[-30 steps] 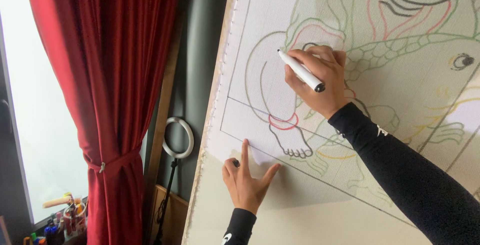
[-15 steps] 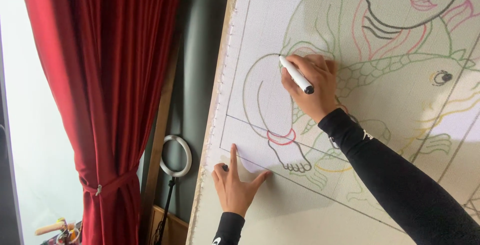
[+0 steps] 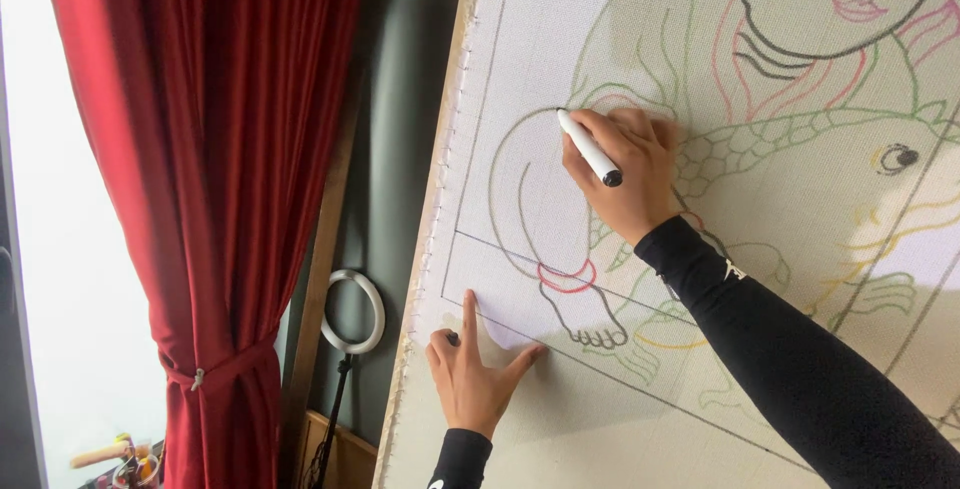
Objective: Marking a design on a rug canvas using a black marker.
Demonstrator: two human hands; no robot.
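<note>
While the right hand point(image 3: 625, 184) grips a white marker point(image 3: 589, 148), its tip rests on the canvas point(image 3: 520, 29) at the top of a green curved line, the dark cap end pointing down and to the right. The fingers are curled tight around the barrel, and the black sleeve point(image 3: 800, 369) runs off toward the lower right corner.

Lower down, the left hand point(image 3: 478, 374) lies flat against the canvas, fingers spread wide, holding nothing. Its forefinger points straight up, the thumb reaches toward the drawn foot point(image 3: 590, 324), and the hand sits just below the lower ruled border line.

On the pale woven canvas is an outline drawing in several colours: a figure with a face at the top, pink and green lines around the neck, a scaled green fish with an eye point(image 3: 898, 157) to the right, and a leg ending in a foot with a red ankle band point(image 3: 566, 277). The marker is just above that leg, near the figure's elbow.

Left of the canvas edge hangs a red curtain point(image 3: 220, 179), tied back low down, with a bright window beyond it. Between curtain and canvas stands a ring light point(image 3: 352, 311) on a thin stand.
</note>
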